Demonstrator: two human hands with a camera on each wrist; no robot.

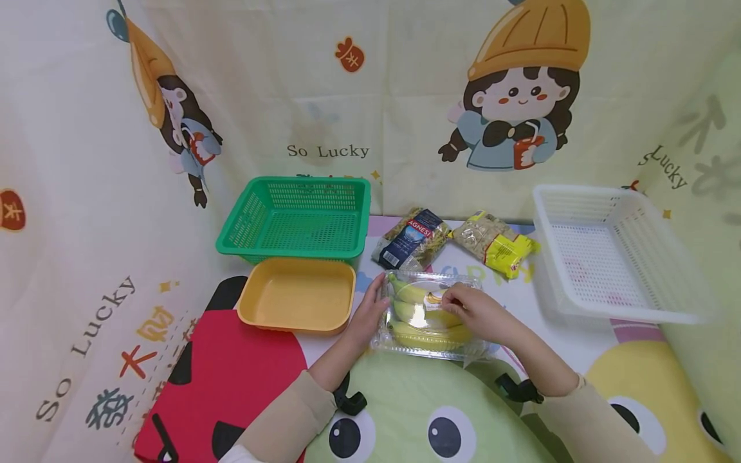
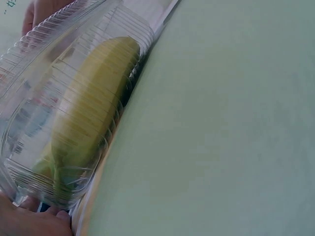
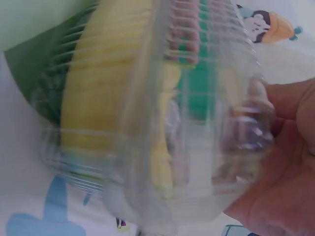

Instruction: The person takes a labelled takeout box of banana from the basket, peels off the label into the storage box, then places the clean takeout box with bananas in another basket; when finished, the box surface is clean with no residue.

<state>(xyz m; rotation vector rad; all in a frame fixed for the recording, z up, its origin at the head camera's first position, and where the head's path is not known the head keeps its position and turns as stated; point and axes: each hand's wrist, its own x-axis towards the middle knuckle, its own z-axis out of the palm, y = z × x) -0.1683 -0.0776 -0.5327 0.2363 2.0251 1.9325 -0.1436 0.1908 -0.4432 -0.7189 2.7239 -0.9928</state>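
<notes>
A clear plastic clamshell box with several yellow bananas inside sits in front of me. My left hand grips the box's left end, its fingertips tucked at the lower edge in the left wrist view. Over the right part of the lid is my right hand, with its fingers bent and its tips right at the plastic. The right wrist view, somewhat blurred, has that hand close beside the lid; I cannot tell whether it pinches the plastic. The ribbed wall and one banana fill much of the left wrist view.
Behind the box lie a dark-labelled AGNESI pasta bag and a yellow-and-clear food bag. A green basket and a yellow-orange tub stand at left. At right is a white basket. Printed cloth walls enclose the table.
</notes>
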